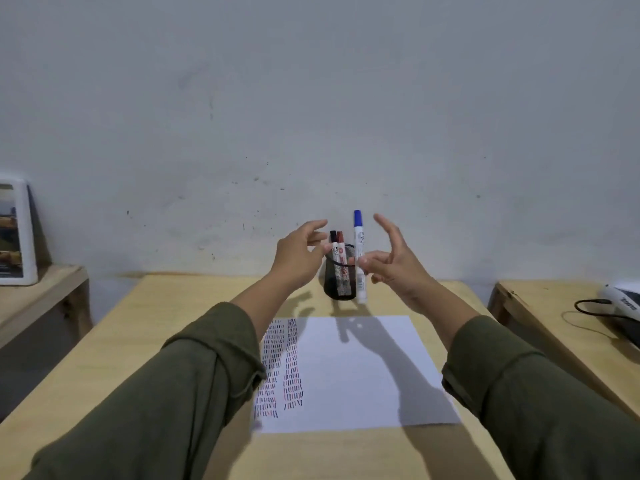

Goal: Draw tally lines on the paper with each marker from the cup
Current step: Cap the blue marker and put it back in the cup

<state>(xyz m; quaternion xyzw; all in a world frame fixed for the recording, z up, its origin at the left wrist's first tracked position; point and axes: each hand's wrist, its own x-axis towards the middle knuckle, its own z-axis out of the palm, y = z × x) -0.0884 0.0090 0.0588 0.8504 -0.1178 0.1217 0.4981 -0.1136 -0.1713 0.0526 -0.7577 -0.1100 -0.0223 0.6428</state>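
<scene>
A black mesh cup (332,289) stands at the far middle of the wooden table (145,341). In it are a black-capped marker (334,249) and a red-capped marker (340,244). My right hand (398,268) pinches a blue-capped marker (358,237) upright just right of the cup, with its other fingers spread. My left hand (298,258) hovers at the cup's left side, fingers apart, thumb at the rim. A white paper (363,368) lies in front of the cup, with columns of black, red and blue tally lines along its left part.
A low wooden shelf (45,292) on the left carries a white-framed picture (17,233). Another wooden table (554,327) on the right holds a white device (623,301) with a black cable. A grey wall rises right behind the cup.
</scene>
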